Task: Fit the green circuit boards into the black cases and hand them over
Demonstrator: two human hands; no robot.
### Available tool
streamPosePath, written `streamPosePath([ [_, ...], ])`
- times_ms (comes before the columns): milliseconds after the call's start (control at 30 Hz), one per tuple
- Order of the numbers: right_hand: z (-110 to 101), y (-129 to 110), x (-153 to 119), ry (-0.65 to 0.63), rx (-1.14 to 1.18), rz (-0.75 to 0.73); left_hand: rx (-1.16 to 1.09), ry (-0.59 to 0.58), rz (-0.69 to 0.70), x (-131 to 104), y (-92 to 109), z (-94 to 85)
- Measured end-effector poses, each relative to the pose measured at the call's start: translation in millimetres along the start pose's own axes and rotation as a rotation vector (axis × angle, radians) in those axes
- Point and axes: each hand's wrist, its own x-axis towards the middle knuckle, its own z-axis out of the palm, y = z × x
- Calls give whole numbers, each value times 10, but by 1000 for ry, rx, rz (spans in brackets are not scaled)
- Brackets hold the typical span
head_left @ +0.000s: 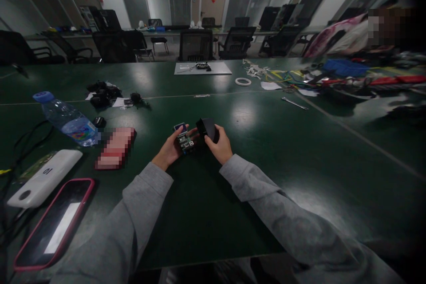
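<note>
Above the dark green table (206, 213), my left hand (169, 150) is closed around a small circuit board (185, 142). Chips show on its face, and a little bluish screen (180, 128) sits at its upper end under my thumb. My right hand (221, 145) grips a black box-like case (208, 129), tilted, with its dark side toward the board. Board and case are close together; whether they touch I cannot tell. The fingers behind each piece are partly hidden.
On the left are a water bottle (71, 120), a blurred-out red item (116, 148), a white power bank (46, 177) and a pink-framed phone (55, 224). Farther off are black parts (104, 94), a tape roll (242, 81), a wrench (294, 103) and cables (286, 76). A person (346, 35) is at right.
</note>
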Motion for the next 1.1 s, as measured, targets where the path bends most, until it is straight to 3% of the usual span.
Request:
streamPosePath([
  [333,-235,296,233,54,-79,188,-84,37,13,85,10,-80],
  [700,-266,281,235,84,-138,224,134,67,80,17,34,-67],
  [900,-253,281,227,92,-139,220,451,115,266,15,-62,-42],
  [1100,-250,306,234,144,-244,155,798,288,631,-38,-67,15],
])
